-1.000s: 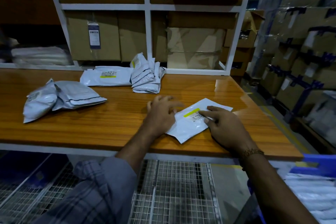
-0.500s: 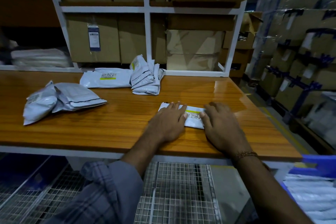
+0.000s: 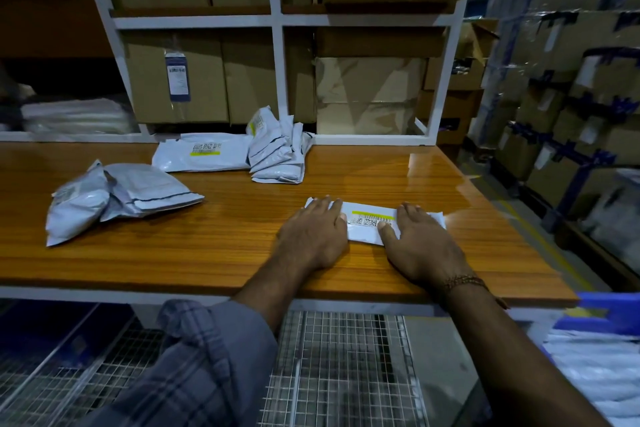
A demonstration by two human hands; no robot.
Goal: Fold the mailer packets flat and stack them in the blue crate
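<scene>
My left hand (image 3: 313, 230) and right hand (image 3: 420, 241) pressed flat, fingers spread, on the folded mailer (image 3: 369, 224); the blue crate (image 3: 609, 314), near right, held white packets (image 3: 602, 371).

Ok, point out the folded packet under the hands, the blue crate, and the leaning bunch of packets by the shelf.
folded packet (image 3: 372, 222), head view, on its barcode label.
blue crate (image 3: 604, 314), head view, on its near rim.
leaning bunch of packets (image 3: 277, 156), head view, on the middle packet's face.
</scene>
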